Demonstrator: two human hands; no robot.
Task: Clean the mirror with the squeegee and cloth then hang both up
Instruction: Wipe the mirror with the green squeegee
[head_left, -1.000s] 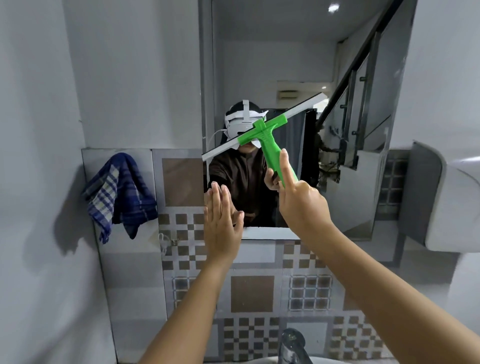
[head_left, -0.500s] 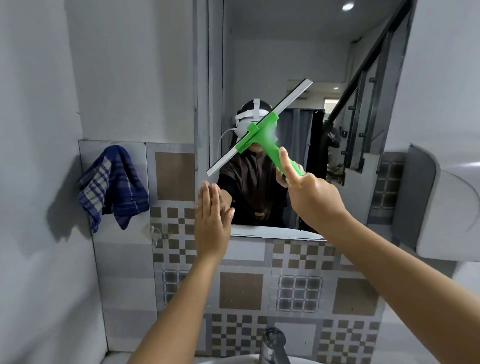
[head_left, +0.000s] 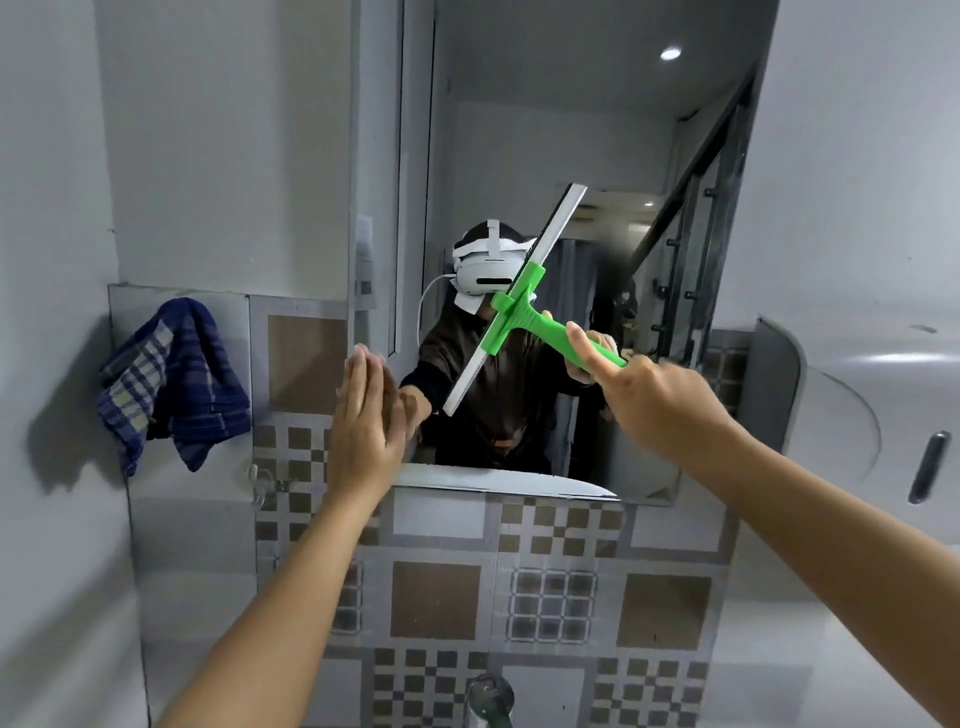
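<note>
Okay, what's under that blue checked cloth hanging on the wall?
Below the blue checked cloth sits a small clear hook on the patterned tile wall, with nothing on it. Whatever holds the cloth up is covered by its folds.

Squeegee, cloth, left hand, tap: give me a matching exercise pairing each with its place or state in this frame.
Things:
1. squeegee
2. cloth
3. left hand
4. tap

States:
A. hanging on the wall left of the mirror
B. open, flat, at the mirror's lower left corner
C. gripped by the right hand, blade tilted
D. bottom edge of the view

Pairs: 1-C, 2-A, 3-B, 4-D
</note>
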